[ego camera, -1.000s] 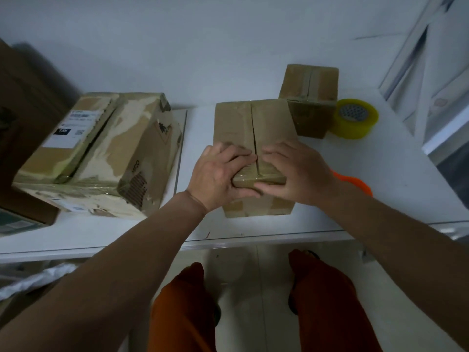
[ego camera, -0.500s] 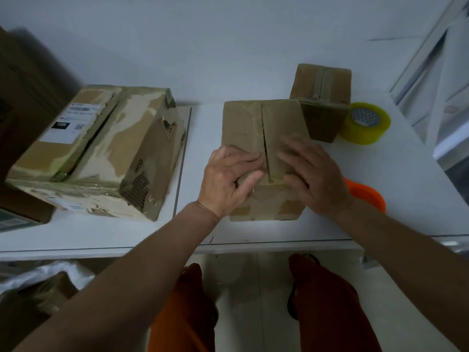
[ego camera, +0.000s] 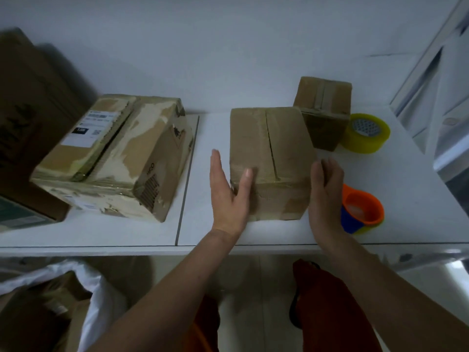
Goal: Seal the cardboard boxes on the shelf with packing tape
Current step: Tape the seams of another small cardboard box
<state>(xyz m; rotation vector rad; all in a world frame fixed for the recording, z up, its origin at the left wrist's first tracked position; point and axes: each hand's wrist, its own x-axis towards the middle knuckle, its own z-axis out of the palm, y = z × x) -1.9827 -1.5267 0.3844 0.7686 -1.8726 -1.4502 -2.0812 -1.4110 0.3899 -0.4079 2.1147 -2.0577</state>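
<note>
A medium cardboard box [ego camera: 269, 153] stands mid-shelf, its top seam running front to back with a strip of tape across the near edge. My left hand [ego camera: 228, 196] lies flat against its left side, fingers straight, thumb on the top near corner. At the box's right side is my right hand [ego camera: 326, 196], fingers loosely bent, holding nothing. An orange and blue tape dispenser [ego camera: 361, 212] lies just right of that hand. A yellow tape roll [ego camera: 365, 132] sits farther back right.
A large worn box [ego camera: 119, 153] with a shipping label fills the shelf's left part. A small taped box [ego camera: 323, 110] stands behind the middle one. The white shelf [ego camera: 203, 232] has its front edge near me. Below left is a white bag [ego camera: 96, 301] with cardboard.
Both hands have come off the top of the middle box and moved apart to its left and right sides. The camera has tilted back slightly.
</note>
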